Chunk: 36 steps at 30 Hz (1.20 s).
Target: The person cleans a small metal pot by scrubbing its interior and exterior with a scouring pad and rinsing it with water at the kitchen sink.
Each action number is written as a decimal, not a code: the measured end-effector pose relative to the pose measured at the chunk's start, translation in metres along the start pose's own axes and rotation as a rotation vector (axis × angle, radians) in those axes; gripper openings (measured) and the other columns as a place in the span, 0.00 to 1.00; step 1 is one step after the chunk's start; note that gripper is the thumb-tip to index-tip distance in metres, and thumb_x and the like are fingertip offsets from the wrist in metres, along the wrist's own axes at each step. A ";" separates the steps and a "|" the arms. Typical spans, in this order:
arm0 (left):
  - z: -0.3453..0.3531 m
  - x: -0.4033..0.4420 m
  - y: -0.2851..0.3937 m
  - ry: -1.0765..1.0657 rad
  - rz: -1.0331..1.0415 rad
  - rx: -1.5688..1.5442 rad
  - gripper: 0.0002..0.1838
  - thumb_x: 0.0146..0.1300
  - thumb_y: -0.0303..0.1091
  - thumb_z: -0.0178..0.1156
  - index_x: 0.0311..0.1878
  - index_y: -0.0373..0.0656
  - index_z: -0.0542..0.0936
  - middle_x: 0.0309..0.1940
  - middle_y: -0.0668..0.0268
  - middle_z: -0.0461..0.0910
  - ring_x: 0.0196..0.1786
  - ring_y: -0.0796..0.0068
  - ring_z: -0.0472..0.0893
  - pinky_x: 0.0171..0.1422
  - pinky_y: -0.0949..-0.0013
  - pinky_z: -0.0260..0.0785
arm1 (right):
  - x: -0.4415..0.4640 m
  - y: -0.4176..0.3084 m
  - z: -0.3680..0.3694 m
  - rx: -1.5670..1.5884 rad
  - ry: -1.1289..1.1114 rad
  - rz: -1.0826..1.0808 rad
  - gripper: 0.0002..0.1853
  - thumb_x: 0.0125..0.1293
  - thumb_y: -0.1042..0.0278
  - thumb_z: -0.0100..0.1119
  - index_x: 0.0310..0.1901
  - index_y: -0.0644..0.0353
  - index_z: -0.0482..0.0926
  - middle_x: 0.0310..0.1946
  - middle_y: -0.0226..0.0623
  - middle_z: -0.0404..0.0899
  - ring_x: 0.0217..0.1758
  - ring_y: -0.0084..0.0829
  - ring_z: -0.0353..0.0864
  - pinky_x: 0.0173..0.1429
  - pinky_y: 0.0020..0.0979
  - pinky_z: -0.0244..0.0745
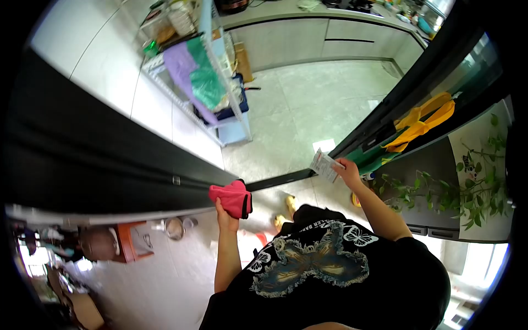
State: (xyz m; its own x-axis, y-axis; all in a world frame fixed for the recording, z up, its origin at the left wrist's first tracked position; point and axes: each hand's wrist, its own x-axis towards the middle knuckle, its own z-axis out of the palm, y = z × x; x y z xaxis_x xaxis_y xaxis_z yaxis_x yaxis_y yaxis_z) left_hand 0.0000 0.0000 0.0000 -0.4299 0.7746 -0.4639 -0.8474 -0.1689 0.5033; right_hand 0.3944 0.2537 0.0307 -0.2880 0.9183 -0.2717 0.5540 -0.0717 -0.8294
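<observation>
My black shirt [407,275] showing frayed butterfly patch [308,261]; left hand [226,219] gripping folded pink cloth [231,199], right hand [348,172] pinching flat printed rectangle [324,165]; rack [235,104] holding crinkled green plastic [206,88].

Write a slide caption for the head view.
The left hand holds a pink, black-edged cloth, the right hand a pale printed item, near the black threshold.

Left hand [226,217]: a pink, black-edged cloth [231,198] was gripped.
Right hand [347,170]: a flat printed packet [326,166] was held.
Floor track [280,180]: was framed between the hands.
Rack [240,114]: was draped with purple and green sheeting [206,82].
Yellow bow [413,130]: was seen near a leafy plant [473,190].
</observation>
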 end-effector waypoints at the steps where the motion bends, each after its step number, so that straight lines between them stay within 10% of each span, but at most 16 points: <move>1: 0.011 0.014 -0.016 -0.019 -0.029 -0.006 0.32 0.76 0.57 0.45 0.73 0.44 0.63 0.71 0.62 0.67 0.73 0.63 0.67 0.79 0.57 0.58 | -0.013 0.003 -0.015 0.021 -0.011 0.030 0.12 0.67 0.64 0.64 0.46 0.62 0.83 0.36 0.36 0.86 0.37 0.24 0.81 0.45 0.29 0.75; 16: 0.267 0.357 -0.042 -0.168 -0.472 -0.081 0.32 0.76 0.61 0.39 0.70 0.47 0.67 0.68 0.61 0.71 0.71 0.58 0.69 0.77 0.48 0.60 | 0.224 -0.100 0.005 0.401 0.271 0.041 0.07 0.65 0.71 0.64 0.40 0.66 0.81 0.30 0.26 0.80 0.34 0.17 0.75 0.41 0.23 0.70; 36: 0.523 0.688 -0.200 -0.350 -0.855 0.115 0.32 0.75 0.61 0.43 0.68 0.45 0.69 0.67 0.62 0.73 0.69 0.60 0.72 0.76 0.52 0.61 | 0.406 -0.002 -0.096 0.473 1.058 0.458 0.10 0.66 0.66 0.64 0.43 0.63 0.82 0.34 0.29 0.82 0.34 0.20 0.78 0.39 0.25 0.74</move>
State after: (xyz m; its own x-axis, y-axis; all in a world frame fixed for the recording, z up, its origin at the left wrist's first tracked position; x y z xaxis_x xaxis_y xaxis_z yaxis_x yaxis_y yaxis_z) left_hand 0.0369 0.8852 -0.0385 0.4603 0.7510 -0.4734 -0.7890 0.5905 0.1697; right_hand 0.3512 0.6643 -0.0307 0.7488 0.6188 -0.2377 0.0391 -0.3992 -0.9160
